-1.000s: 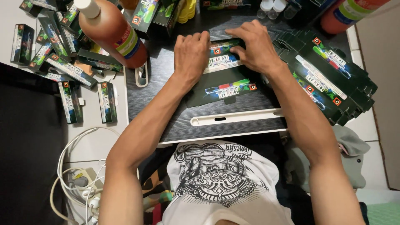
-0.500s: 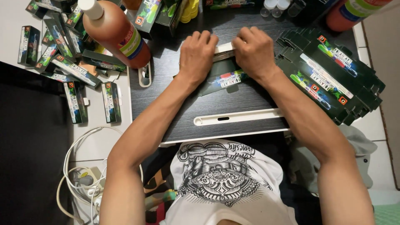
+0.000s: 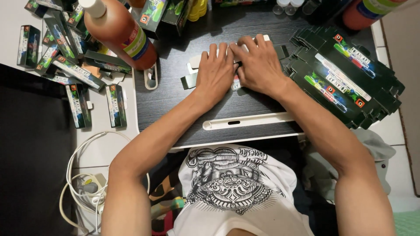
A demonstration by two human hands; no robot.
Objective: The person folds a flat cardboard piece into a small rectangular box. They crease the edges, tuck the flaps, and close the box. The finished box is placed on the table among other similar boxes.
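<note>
— Where did the flat carton (image 3: 192,78) lie?

— On the dark table (image 3: 175,100), under both palms. My left hand (image 3: 214,74) and right hand (image 3: 260,65) pressed it flat, fingers spread, side by side and touching.

— Surroundings?

— A stack of flat cartons (image 3: 345,83) lay just right; an orange bottle (image 3: 120,32) stood to the left.

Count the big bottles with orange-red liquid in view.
2. One bottle stands at the upper left of the dark table, beside the loose small boxes. The second bottle is at the top right corner, cut off by the frame edge. Others may sit out of view.
</note>
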